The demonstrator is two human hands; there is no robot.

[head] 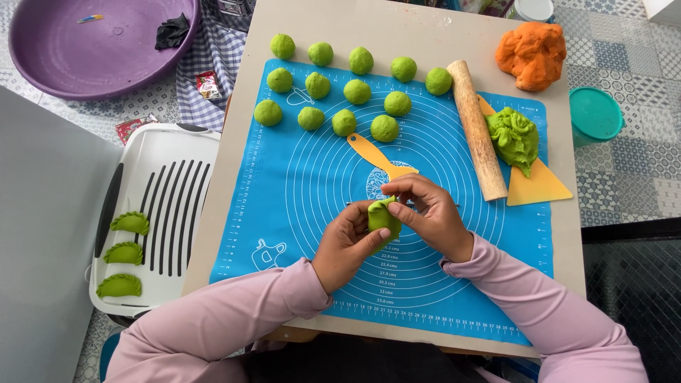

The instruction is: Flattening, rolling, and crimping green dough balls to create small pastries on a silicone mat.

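A folded green dough piece [383, 216] is pinched between the left hand [349, 245] and right hand [429, 213], both clamped on it, above the blue mat [298, 184]; green dough balls [344, 122] are lined up beyond.

A beige table [234, 177] carries a blue mat [298, 184] (and orange dough [532, 53]).
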